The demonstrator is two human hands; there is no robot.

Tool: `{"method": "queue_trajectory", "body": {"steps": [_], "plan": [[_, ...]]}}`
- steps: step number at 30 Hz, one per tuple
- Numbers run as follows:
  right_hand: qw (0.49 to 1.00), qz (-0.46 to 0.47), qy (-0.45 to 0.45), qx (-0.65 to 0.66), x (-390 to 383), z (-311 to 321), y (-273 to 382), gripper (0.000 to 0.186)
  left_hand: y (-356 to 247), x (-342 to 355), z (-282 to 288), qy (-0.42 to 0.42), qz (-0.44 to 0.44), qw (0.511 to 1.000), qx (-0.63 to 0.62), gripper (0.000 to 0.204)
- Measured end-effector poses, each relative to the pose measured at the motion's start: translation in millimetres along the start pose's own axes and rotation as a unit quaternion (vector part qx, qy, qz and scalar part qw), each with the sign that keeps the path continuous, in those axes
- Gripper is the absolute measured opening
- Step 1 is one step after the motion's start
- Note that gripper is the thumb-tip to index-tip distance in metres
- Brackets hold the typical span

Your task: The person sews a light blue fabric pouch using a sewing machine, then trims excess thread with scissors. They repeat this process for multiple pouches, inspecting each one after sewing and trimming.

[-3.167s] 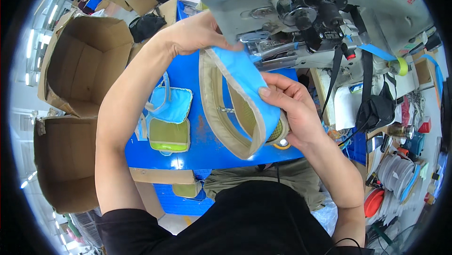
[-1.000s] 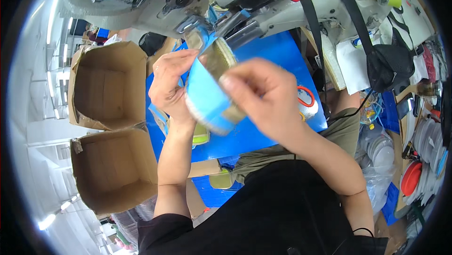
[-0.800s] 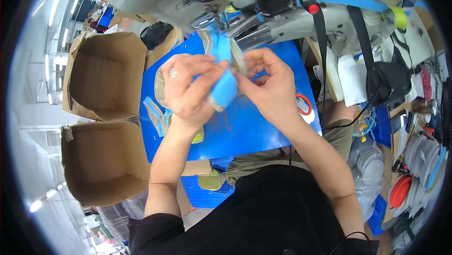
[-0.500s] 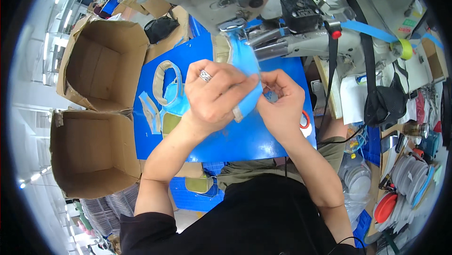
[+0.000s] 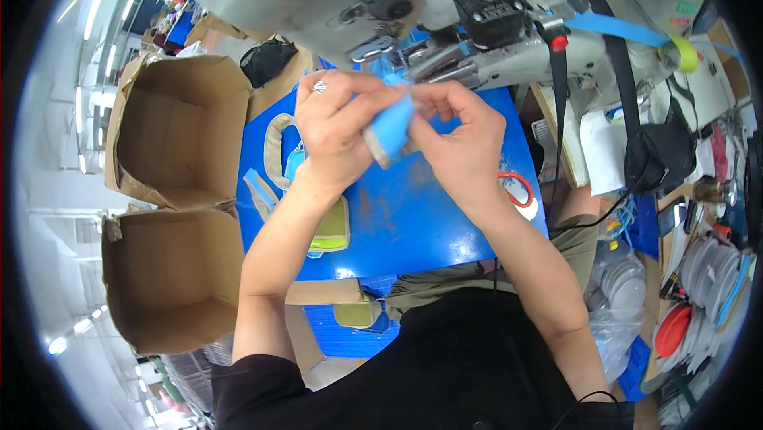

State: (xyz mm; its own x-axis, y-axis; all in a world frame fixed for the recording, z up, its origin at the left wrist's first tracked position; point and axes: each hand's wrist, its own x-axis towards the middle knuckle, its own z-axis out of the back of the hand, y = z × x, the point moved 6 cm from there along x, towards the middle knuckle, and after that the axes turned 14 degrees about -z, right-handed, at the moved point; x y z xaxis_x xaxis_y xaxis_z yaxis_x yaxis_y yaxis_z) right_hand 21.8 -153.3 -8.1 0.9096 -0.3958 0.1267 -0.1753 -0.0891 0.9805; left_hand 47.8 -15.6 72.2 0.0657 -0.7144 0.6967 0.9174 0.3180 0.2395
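Left hand: The left hand (image 5: 338,116), a ring on one finger, is folded nearly closed, pinching a blue cloth piece (image 5: 391,129) between thumb and fingers.
Right hand: The right hand (image 5: 465,132) is half curled, fingertips drawn together at the cloth's right side; blur and overlap leave its grip impossible to tell.
Blue cloth: Raised above the table (image 5: 421,215), the pale-edged piece hangs between the hands, its far end close under the sewing machine (image 5: 362,13); whether the two touch cannot be told.
Table left: A beige loop (image 5: 273,152) and a green pouch (image 5: 334,223) lie beside the left arm.
Table right: A red loop (image 5: 519,189) sits near the right forearm.
Far left: Two cardboard boxes (image 5: 119,136) stand open.
Risk: Uneven pulling could skew or pucker the soft cloth; a slack left pinch could let its edge slip; fingertips this near the machine could be caught if it runs.
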Motion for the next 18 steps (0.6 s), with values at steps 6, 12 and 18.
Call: {"method": "queue_trajectory", "body": {"steps": [6, 12, 18], "plan": [[0.992, 0.088, -0.027, -0.086, -10.1, -0.4, -8.5, 0.025, 3.4, -16.1, 4.6, -0.064, 0.072, 0.993, -0.071, 0.027], [0.993, 0.077, -0.048, -0.079, -14.7, -4.0, -21.2, 0.023, -18.9, 2.8, -0.5, 0.000, -0.061, 0.998, -0.005, 0.022], [0.997, 0.038, -0.029, -0.053, -11.9, -2.1, -28.3, 0.019, -19.4, 3.1, -0.2, 0.030, -0.068, 0.997, -0.009, 0.031]]}}
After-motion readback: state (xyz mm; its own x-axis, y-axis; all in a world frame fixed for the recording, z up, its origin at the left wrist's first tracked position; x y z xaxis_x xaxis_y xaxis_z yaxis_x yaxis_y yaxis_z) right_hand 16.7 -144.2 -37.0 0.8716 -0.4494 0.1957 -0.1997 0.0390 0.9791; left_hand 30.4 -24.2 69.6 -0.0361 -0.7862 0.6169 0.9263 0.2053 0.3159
